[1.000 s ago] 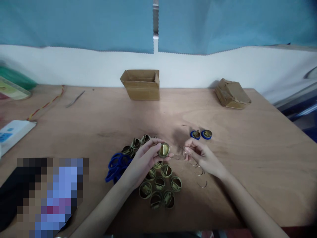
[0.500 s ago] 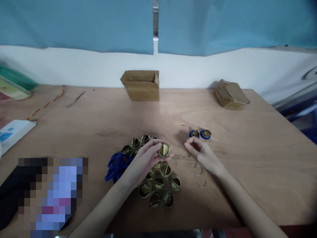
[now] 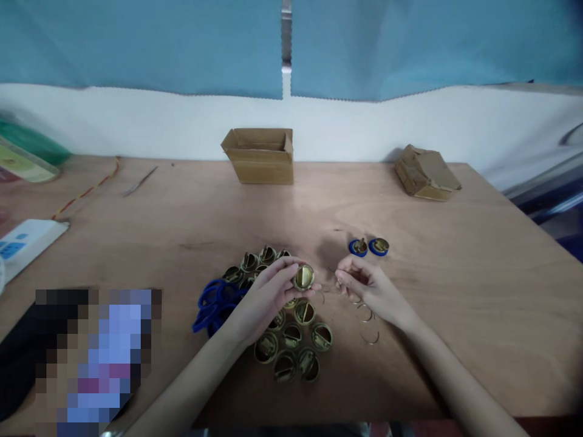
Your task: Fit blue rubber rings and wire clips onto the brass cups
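My left hand (image 3: 263, 295) is closed on a round brass cap (image 3: 303, 277), held just above a cluster of several like brass caps (image 3: 294, 346) on the wooden table (image 3: 455, 291). My right hand (image 3: 370, 287) is a short way to the right, fingers pinched on a thin wire ring that is barely visible. More loose wire rings (image 3: 367, 324) lie under and beside that hand. A pile of blue rings (image 3: 214, 303) lies left of the brass caps. Two brass caps fitted with blue rings (image 3: 368, 246) rest beyond my right hand.
An open cardboard box (image 3: 259, 154) stands at the back middle and a closed brown packet (image 3: 427, 172) at the back right. A white device (image 3: 22, 240), a red-yellow cord (image 3: 84, 193) and a thin metal tool (image 3: 139, 181) lie at the left.
My right hand dipped to the loose wire rings on the table and came back up toward the cap. My left hand kept the brass cap nearly still.
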Demonstrator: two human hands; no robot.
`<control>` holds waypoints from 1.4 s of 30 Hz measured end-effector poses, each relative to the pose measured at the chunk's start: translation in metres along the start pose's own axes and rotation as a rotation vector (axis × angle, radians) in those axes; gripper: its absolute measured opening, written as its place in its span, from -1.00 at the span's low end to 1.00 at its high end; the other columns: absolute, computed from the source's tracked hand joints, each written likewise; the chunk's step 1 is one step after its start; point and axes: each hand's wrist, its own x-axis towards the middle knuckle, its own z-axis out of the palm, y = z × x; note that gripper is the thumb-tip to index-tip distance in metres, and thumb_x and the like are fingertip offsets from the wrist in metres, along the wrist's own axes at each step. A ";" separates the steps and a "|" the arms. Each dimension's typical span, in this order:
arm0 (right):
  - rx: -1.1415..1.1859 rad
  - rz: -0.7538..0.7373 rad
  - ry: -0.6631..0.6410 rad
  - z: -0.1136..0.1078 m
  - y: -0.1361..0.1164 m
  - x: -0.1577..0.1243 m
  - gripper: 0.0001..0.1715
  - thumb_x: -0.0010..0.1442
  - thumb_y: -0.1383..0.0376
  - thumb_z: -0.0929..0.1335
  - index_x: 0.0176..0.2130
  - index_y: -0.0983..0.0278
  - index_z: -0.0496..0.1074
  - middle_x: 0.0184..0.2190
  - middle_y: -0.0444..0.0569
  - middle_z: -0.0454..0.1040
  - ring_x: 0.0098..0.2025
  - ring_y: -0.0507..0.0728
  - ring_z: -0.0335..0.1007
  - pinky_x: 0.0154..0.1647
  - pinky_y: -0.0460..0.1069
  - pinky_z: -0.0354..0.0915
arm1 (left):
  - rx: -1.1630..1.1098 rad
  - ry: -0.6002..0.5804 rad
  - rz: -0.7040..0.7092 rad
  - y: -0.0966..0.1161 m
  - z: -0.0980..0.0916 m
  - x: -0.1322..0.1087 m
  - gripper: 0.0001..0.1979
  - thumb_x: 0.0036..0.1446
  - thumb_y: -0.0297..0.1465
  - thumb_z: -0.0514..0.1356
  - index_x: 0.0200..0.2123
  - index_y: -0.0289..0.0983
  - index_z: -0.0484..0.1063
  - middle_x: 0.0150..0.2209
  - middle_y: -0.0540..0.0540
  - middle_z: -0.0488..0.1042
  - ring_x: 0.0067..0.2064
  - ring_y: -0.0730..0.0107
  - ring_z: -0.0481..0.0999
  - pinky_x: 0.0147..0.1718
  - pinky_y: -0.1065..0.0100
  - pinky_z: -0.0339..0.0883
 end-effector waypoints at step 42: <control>0.088 -0.179 0.066 0.009 -0.007 -0.006 -0.64 0.23 0.04 0.47 -0.45 0.22 0.58 -0.42 -0.09 0.37 -0.33 0.05 0.27 -0.30 -0.06 0.24 | 0.103 -0.015 -0.138 -0.002 0.012 -0.005 -0.50 0.02 0.00 0.40 -0.34 -0.30 0.37 -0.49 0.04 0.47 -0.58 0.44 0.59 -0.68 0.54 0.42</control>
